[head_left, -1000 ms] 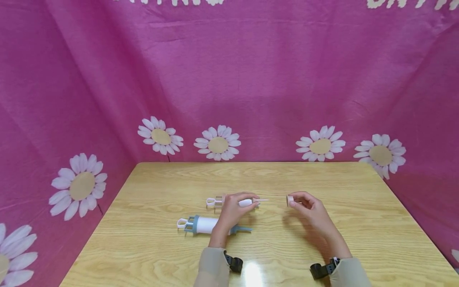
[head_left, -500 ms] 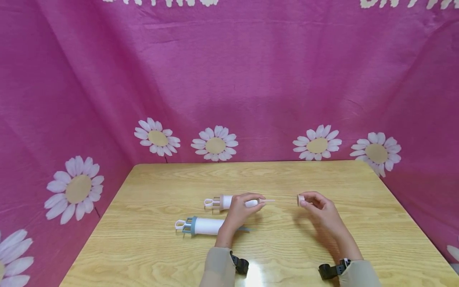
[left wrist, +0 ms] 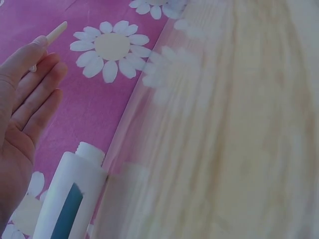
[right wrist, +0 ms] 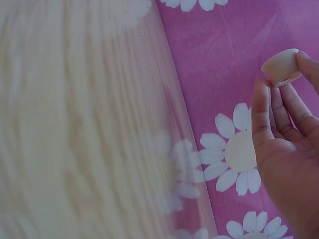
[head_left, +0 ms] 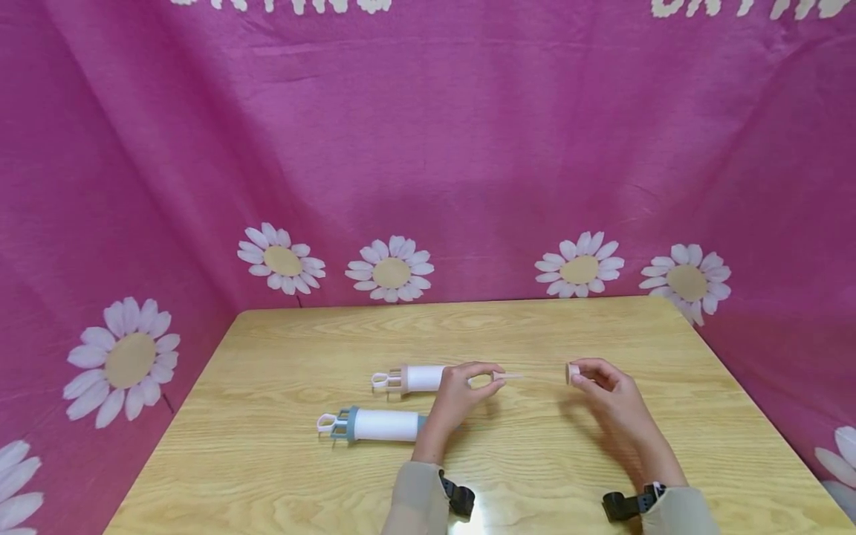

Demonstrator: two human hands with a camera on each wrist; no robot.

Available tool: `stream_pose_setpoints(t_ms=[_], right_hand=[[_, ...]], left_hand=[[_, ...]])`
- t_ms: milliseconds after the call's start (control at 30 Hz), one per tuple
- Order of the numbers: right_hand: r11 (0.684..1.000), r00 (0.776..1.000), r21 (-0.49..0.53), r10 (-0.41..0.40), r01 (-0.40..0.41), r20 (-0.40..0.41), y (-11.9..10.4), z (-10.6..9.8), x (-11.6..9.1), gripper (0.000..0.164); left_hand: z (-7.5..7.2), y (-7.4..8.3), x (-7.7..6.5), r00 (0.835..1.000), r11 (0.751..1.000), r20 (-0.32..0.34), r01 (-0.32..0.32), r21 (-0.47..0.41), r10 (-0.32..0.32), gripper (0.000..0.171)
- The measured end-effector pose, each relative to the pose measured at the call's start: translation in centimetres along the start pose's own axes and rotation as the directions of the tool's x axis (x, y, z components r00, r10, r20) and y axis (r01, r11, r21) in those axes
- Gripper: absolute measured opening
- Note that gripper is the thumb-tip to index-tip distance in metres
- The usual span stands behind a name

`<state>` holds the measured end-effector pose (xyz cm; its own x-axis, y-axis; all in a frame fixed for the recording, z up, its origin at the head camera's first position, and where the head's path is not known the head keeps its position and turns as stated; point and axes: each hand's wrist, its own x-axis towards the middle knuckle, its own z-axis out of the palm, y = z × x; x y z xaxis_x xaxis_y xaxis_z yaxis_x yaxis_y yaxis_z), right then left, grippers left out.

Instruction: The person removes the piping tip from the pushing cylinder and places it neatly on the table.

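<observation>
In the head view, my left hand point(head_left: 461, 394) pinches a slim beige nozzle point(head_left: 513, 376) between thumb and forefinger, its tip pointing right. Behind it lies a white syringe point(head_left: 424, 378) with a beige collar and a ring-handled plunger; its front end is partly hidden by the hand. Its threaded neck point(left wrist: 91, 153) shows bare in the left wrist view. Across from the nozzle, my right hand point(head_left: 618, 397) holds a short beige ring cap point(right wrist: 281, 67) by its rim between thumb and fingers, above the table.
A second, larger syringe point(head_left: 386, 425) with teal fittings lies nearer me, its nozzle end behind my left wrist. The wooden table point(head_left: 321, 490) ends at a pink cloth point(head_left: 455, 148) with daisies at the back and sides.
Both hands have moved to the right, the left carrying the nozzle away from the beige-collared syringe, the right carrying the ring cap. The syringes stay put; the head view has shifted slightly.
</observation>
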<state>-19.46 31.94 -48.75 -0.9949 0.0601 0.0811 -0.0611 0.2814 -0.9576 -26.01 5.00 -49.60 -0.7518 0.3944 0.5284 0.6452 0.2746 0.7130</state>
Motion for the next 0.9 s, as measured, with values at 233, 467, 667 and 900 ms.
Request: stream_pose_setpoints(t_ms=[233,467,667,900], right_hand=[[1.0,1.0,0.015,0.014,-0.014,-0.011,0.4,-1.0,-0.2,0.043],[1.0,1.0,-0.007,0.011,-0.012,-0.015,0.8,-1.2,0.0,0.043],[0.999,1.0,-0.039,0.021,-0.021,-0.016,1.1,-1.4,0.3,0.045],[0.987,1.0,-0.163,-0.007,0.008,0.004,1.3,-2.1,0.9,0.045]], left_hand=[[0.3,-0.1,-0.1,0.999,0.999,0.016,0.046,-0.024,-0.045,0.019],[0.5,-0.2,0.0,0.999,0.999,0.006,0.042,-0.026,-0.042,0.018],[0.6,0.1,0.0,1.0,1.0,0.007,0.018,-0.018,-0.018,0.019],[0.7,0.3,0.1,1.0,0.999,0.017,0.022,-0.028,-0.022,0.019]])
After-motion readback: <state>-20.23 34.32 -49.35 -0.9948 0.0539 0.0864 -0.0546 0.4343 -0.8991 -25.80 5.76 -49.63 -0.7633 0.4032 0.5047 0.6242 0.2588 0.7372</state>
